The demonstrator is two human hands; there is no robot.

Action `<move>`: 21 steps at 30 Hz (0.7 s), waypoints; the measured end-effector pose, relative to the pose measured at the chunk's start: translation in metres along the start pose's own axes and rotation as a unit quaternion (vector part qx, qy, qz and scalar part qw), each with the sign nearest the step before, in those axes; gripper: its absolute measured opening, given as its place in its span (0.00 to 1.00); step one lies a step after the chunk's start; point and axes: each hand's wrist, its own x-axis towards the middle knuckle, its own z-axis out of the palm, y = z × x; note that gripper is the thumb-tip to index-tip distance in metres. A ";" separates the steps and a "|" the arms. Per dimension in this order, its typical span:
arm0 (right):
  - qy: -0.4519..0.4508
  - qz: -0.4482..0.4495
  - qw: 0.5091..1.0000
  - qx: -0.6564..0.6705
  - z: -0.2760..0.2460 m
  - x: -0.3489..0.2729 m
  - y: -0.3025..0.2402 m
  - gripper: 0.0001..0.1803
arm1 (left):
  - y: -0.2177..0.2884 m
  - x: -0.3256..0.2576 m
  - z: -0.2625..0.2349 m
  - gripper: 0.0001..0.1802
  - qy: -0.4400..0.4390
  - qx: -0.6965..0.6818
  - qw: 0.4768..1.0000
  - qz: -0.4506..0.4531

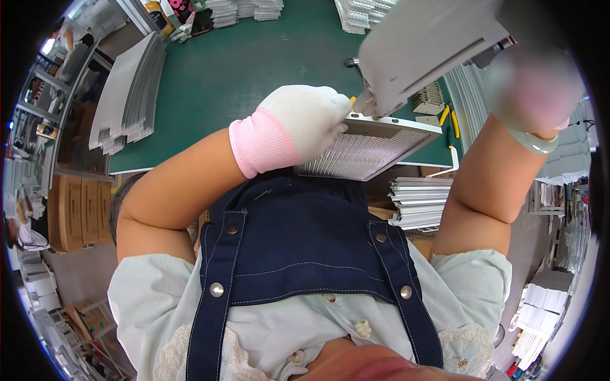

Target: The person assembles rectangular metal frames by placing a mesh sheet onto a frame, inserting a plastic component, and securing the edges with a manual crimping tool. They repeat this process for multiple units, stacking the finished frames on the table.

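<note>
My left hand (pixel 302 120), in a white knit glove with a pink cuff, has its fingers closed on the upper edge of a silvery mesh panel (pixel 375 152) in a metal frame. The panel tilts at the near edge of the green table (pixel 235 60). Over the slotted rim of its frame stands a pale grey machine head (pixel 432 47), its narrow nose at the rim beside my fingertips. My right hand (pixel 534 89) is raised at the far right, next to the machine's back end. It is smeared, so its fingers cannot be made out. A pale bangle (pixel 535 142) circles that wrist.
A stack of flat pale sheets (pixel 127 95) lies on the table's left. Right of the machine are ribbed metal pieces (pixel 429 98), yellow-handled pliers (pixel 450 119) and long metal strips (pixel 469 98). White profiles (pixel 420 200) are stacked below the table edge. Cardboard boxes (pixel 81 209) stand at left.
</note>
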 end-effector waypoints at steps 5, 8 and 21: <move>-0.028 -0.039 0.998 0.048 0.039 -0.026 -0.002 0.16 | 0.004 0.000 0.001 0.13 0.043 0.001 0.999 0.017; -0.049 -0.029 0.993 0.102 0.051 -0.023 0.010 0.16 | 0.004 0.000 0.011 0.15 0.071 0.011 0.997 0.021; -0.020 0.289 0.887 0.359 0.006 -0.007 0.067 0.18 | 0.008 0.015 0.005 0.16 -0.042 0.003 0.997 -0.066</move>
